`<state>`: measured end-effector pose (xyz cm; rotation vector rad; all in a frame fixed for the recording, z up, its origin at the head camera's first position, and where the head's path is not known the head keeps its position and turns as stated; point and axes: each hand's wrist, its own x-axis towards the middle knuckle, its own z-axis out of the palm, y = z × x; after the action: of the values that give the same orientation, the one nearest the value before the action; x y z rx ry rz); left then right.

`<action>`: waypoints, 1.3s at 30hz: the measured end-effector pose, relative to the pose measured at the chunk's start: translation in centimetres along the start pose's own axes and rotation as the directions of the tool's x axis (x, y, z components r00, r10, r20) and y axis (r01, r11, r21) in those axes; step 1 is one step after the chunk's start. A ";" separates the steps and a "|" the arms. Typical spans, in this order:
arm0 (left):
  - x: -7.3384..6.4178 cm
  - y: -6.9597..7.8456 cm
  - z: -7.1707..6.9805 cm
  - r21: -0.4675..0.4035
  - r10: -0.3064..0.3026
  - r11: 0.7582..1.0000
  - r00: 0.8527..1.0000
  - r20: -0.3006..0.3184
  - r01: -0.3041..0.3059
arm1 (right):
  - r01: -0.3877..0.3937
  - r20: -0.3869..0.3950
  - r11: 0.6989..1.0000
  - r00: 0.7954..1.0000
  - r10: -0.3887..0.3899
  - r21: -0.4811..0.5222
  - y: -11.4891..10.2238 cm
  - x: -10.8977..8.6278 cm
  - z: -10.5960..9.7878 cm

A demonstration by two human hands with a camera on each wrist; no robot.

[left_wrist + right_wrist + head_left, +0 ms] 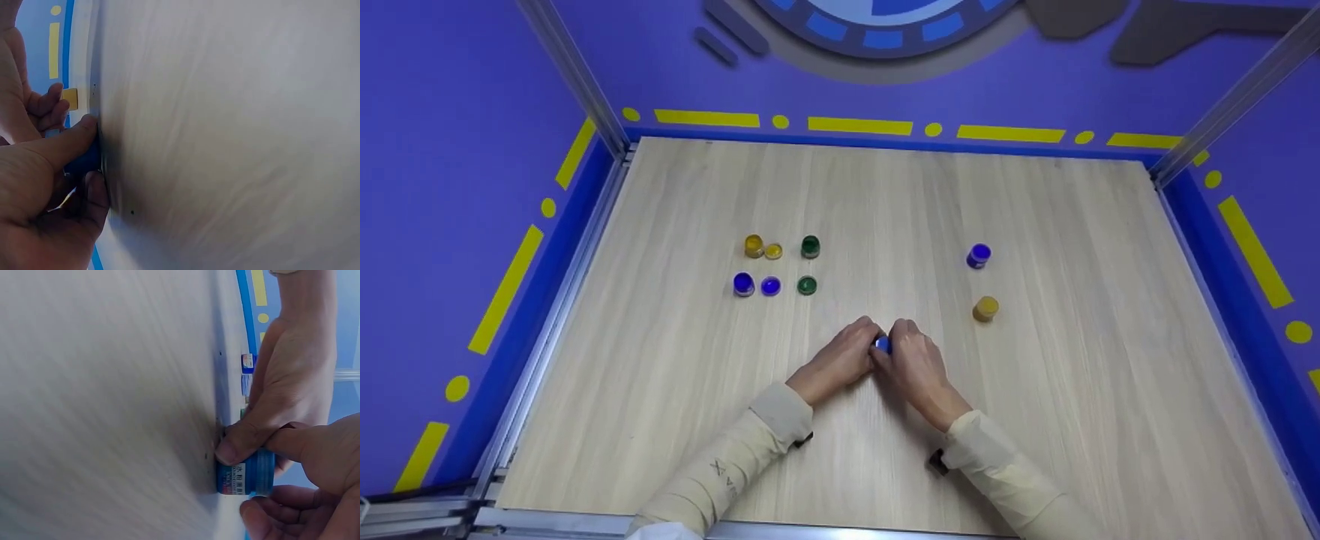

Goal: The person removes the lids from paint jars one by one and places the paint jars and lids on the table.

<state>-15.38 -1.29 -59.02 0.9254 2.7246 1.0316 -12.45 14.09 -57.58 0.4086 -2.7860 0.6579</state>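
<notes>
While the blue jar (244,479) is held upright between both hands, its body is gripped by the left hand (844,356), fingers curled, and its cap (264,473) is pinched by the right hand (919,366), fingers bent. Beyond the jar, leftward, are set a yellow pot (754,246), violet pot (743,284) and green pot (810,247), with a yellow lid (773,251), violet lid (770,286) and green lid (807,285); beyond it, rightward, a violet jar (979,256) and yellow jar (985,308).

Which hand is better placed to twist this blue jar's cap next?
Probably the right. The right hand has its fingers at the ribbed cap, while the left hand, thumb against the blue jar nearer the table, seems better placed to steady it.
</notes>
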 end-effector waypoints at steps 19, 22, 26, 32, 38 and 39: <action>0.2 -0.4 -0.3 -0.021 -0.008 1.000 0.999 0.045 0.008 | 0.320 0.122 0.931 0.931 -0.343 0.173 3.0 0.1 -0.7; 0.2 -0.5 -0.3 -0.034 -0.004 0.999 0.999 0.043 0.005 | 0.382 0.132 0.901 0.902 -0.412 0.206 3.5 0.4 -0.8; 0.3 -0.6 -0.4 -0.062 -0.029 0.998 0.998 0.056 0.032 | 0.453 0.128 0.861 0.863 -0.488 0.231 3.9 0.5 -0.9; 0.4 -0.7 -0.3 -0.058 -0.046 0.997 0.997 0.061 0.049 | 0.380 0.107 0.873 0.897 -0.428 0.307 3.9 0.2 -1.2; 0.3 -0.6 -0.3 -0.093 -0.070 0.993 0.996 0.060 0.075 | 0.001 0.061 0.936 0.998 -0.025 0.352 3.2 0.5 -1.6; 0.3 -0.5 -0.2 -0.101 -0.078 0.991 0.995 0.062 0.084 | -0.055 0.065 0.939 0.997 0.035 0.339 2.9 0.7 -1.6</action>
<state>-15.99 -1.56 -59.13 0.8087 2.6108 1.1012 -13.76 17.22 -57.13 0.4355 -2.7416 1.1645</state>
